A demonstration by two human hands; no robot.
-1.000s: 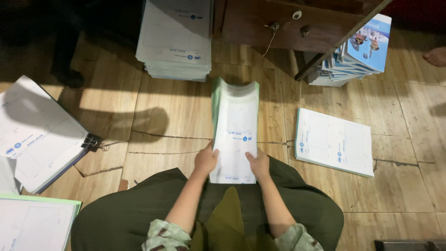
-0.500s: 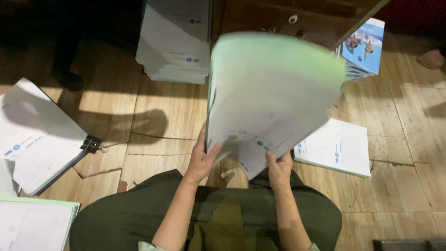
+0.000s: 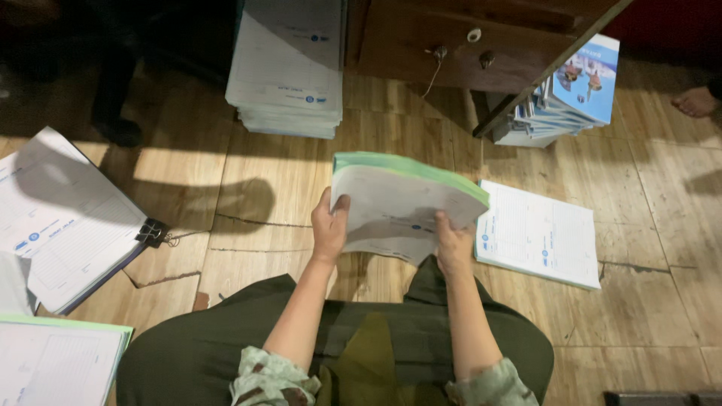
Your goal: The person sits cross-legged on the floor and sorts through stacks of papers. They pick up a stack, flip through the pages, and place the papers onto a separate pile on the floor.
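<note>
Both my hands hold a thick sheaf of white printed sheets with a green edge, lifted off the wooden floor in front of my lap. My left hand grips its left side, thumb on top. My right hand grips its lower right corner. The sheaf tilts down toward the right, over the edge of a flat stack of printed sheets lying on the floor to my right.
A tall paper stack stands at the back. Booklets with blue covers lean by a wooden drawer cabinet. A clipped bundle and more sheets lie left. Someone's bare foot shows far right.
A second ago the sheaf lay upright on the floor under both hands. I raised it toward the camera, and now it has swung lower and to the right.
</note>
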